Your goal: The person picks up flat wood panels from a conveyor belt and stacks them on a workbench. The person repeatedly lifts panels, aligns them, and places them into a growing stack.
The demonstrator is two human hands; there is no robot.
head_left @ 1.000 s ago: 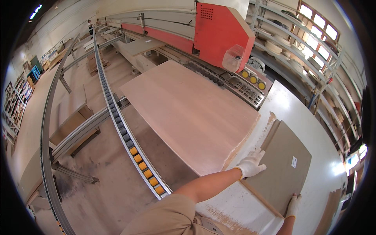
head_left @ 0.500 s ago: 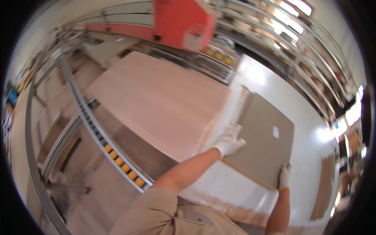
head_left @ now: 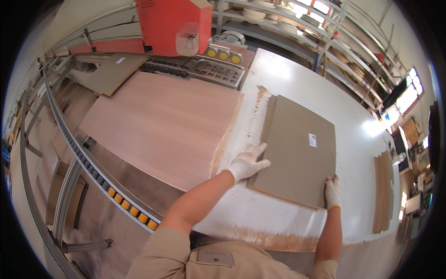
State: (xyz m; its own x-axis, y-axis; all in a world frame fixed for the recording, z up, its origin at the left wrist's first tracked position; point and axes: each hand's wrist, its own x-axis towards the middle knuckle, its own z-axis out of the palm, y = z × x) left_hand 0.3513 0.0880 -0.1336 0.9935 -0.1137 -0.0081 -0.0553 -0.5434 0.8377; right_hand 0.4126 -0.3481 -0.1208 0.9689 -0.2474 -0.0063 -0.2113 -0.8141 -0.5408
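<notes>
A grey-brown rectangular board (head_left: 297, 149) with a small white label (head_left: 312, 140) lies flat on the white tabletop. Along its left side shows a strip that looks like another board beneath it; I cannot tell how many are stacked. My left hand (head_left: 247, 163), in a white glove, has its fingers spread and rests against the left edge near the front. At the near right corner, my gloved right hand (head_left: 333, 193) has its fingers curled on the board's edge; part of them is hidden. The pair of hands flanks the board.
Left of it lies a large pinkish-brown sheet (head_left: 162, 125), beside a roller rail (head_left: 100, 176) with yellow and black rollers. A red machine (head_left: 174, 28) stands behind. Wooden strips (head_left: 382, 193) lie on the table's right. Loaded shelves (head_left: 278, 32) line the back.
My view has swung, so the board and both hands appear further left and sharper. Both hands stay at the same sides of the board, which looks slightly turned.
</notes>
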